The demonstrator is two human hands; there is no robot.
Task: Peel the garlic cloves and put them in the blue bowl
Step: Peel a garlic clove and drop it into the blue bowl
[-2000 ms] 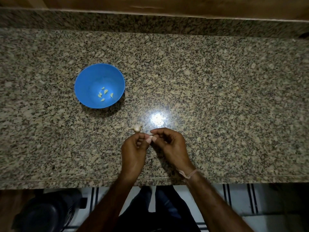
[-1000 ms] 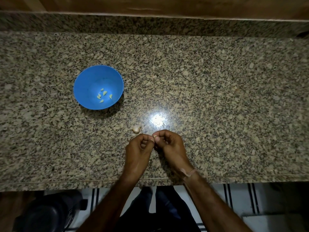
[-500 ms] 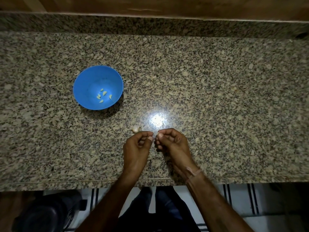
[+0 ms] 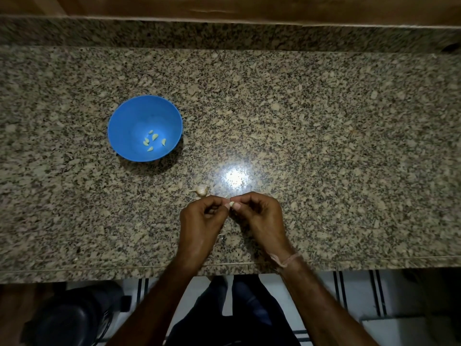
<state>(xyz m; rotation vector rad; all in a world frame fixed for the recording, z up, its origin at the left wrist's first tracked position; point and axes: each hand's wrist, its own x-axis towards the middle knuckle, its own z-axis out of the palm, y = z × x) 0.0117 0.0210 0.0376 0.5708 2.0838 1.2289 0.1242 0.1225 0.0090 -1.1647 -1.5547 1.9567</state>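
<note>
Both hands have drawn back together since half a second ago, when a narrow gap showed between their fingertips; now the left hand and the right hand meet tip to tip above the near part of the desk, fingers curled, each pinching the same small pale garlic clove. Most of it is hidden by the thumbs, so whether skin remains on it cannot be told. I judge this to be a fresh bite at the skin after one pull, so the peeling of this clove is midway and not finished. A thread band sits on the right wrist. Just beyond the left hand's knuckles, apart from them, the remaining garlic bulb lies on the desk where it lay before, so more cloves likely wait. Farther off to the left stands the blue bowl, unmoved, with five peeled cloves in its bottom, the same count as earlier. Nothing new has gone in, and the carry to the bowl is not yet begun.
</note>
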